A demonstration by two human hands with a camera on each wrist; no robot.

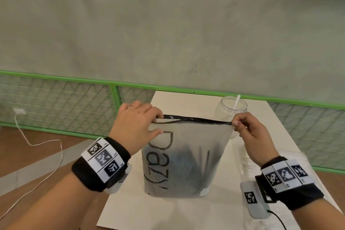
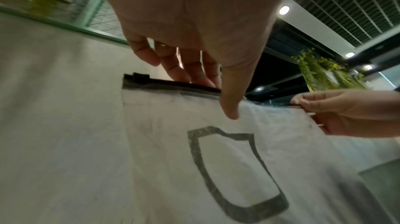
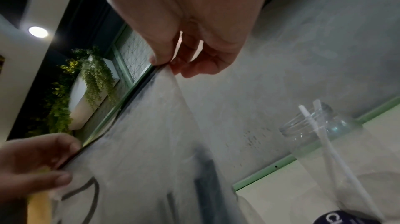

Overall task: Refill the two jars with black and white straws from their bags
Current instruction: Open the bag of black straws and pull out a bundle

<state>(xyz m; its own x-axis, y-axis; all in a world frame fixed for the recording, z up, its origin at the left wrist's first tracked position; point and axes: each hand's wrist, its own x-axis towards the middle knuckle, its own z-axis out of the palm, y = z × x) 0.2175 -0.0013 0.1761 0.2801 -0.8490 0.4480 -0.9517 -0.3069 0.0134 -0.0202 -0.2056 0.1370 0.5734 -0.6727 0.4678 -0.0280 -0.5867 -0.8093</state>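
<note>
Left hand grip: fingers over the black zip strip and thumb on the front face, pinching the upper left corner of the frosted bag. Right hand grip: thumb and fingertips pinching the upper right corner. The bag stands upright on the white tabletop, dark straws showing dimly inside. Behind its right corner stands 1 clear jar holding white straws, 2 in the right wrist view.

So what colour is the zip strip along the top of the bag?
Black, on the frosted bag's zip strip; clearest in the head view.
</note>
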